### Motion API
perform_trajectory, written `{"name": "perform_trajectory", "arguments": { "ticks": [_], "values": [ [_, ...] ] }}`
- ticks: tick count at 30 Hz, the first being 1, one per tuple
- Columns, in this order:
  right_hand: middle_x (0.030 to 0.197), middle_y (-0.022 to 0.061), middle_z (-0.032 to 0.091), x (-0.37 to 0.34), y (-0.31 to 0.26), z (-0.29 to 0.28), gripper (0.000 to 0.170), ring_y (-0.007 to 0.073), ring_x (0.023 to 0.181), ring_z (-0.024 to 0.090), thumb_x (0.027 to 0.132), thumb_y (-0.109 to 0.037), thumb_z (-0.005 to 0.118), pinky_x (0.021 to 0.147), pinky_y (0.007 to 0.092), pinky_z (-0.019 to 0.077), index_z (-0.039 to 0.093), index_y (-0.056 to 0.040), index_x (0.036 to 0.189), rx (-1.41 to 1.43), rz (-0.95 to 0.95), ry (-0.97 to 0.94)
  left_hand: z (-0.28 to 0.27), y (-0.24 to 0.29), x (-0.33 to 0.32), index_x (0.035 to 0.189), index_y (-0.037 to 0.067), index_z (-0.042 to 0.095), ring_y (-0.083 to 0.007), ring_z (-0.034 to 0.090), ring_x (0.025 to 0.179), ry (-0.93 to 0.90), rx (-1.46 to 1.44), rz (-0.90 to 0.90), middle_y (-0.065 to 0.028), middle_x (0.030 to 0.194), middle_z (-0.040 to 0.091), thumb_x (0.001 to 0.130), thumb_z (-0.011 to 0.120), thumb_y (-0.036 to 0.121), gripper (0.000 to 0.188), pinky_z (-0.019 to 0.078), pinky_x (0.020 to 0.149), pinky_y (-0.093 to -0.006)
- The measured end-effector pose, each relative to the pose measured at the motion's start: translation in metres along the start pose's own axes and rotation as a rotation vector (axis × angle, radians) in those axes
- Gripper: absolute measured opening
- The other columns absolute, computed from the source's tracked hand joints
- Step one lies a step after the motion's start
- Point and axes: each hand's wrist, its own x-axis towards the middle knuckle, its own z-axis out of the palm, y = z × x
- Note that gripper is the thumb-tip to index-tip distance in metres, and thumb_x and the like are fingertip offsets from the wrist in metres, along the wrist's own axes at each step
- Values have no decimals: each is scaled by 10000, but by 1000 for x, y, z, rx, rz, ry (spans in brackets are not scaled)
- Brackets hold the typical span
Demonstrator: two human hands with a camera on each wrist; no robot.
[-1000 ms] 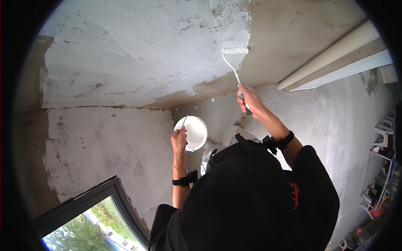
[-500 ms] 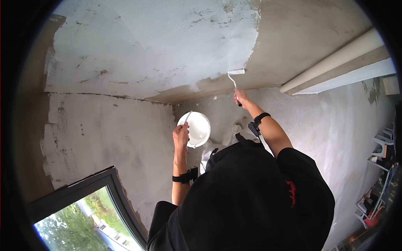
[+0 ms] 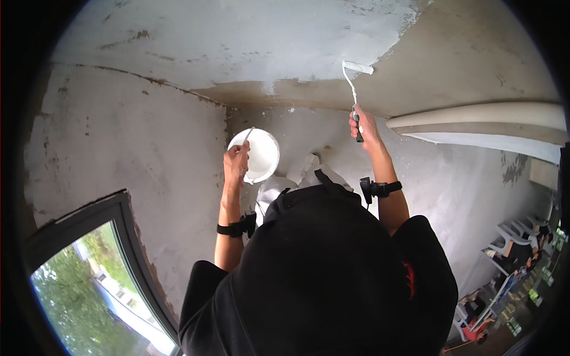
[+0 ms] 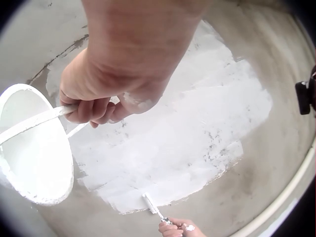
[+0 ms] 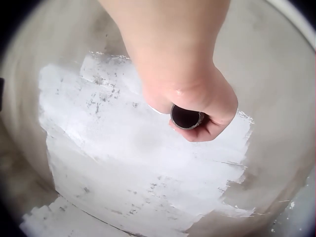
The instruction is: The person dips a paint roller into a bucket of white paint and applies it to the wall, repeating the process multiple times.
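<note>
1. A person in a black shirt works with a paint roller (image 3: 358,67), its sleeve and bent frame white, its grip dark; the right hand (image 3: 364,126) has its fingers wrapped round that grip.
2. From the left hand (image 3: 236,161), fingers curled tight on the white-smeared bail (image 4: 37,124), hangs a white bucket (image 3: 274,163), white inside; how full it is, I cannot tell.
3. The roller is at the far wall, by the ragged lower right edge of the white coat (image 3: 267,41); the bucket hangs to its left and nearer, well apart.
4. Uncoated grey-brown wall (image 3: 475,59) stretches right of the roller above a long pale pipe (image 3: 475,115); the left wall (image 3: 136,130) stands just beyond the bucket.
5. The coat is patchy, with dark scuffs; a dark-framed window (image 3: 83,267) stands near left, pale chairs (image 3: 510,236) at right.
</note>
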Motion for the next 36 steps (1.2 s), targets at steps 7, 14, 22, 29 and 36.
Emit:
{"name": "perform_trajectory", "arguments": {
  "ticks": [7,14,22,29,36],
  "values": [
    [589,-23,437,47,37,-32,349,81,446,389,970,-405,471,412,257,341,483,-71,867,-21,78,112,-1,13,-8,871,-37,656,-143,534,633,8,37,-25,-80,682,597,870,601,412,452,430,611,-301],
    [566,-9,434,23,18,-33,386,101,412,389,971,-433,459,396,276,348,487,-67,852,-135,-28,104,-7,13,-7,870,-43,650,-154,533,643,10,14,2,-90,685,599,872,602,407,453,430,623,-302],
    [539,-9,421,-69,-53,-25,443,100,371,373,981,-480,436,355,260,320,490,-73,816,-191,-173,155,-4,20,0,857,-18,617,-62,371,489,-16,-27,45,11,644,470,908,609,342,363,290,430,-247],
    [537,-12,419,-85,-78,-23,438,101,367,376,979,-482,442,356,264,334,492,-75,822,-205,-116,175,-8,31,-2,879,-33,654,-128,496,608,6,26,29,-57,675,566,870,609,414,450,409,578,-291],
    [567,-32,443,-12,-40,-45,438,79,427,395,963,-491,480,402,254,344,509,-74,832,-203,36,120,-11,45,-12,843,-31,638,-93,451,562,41,-53,20,-27,656,534,879,624,384,417,361,505,-259]
  ]
}}
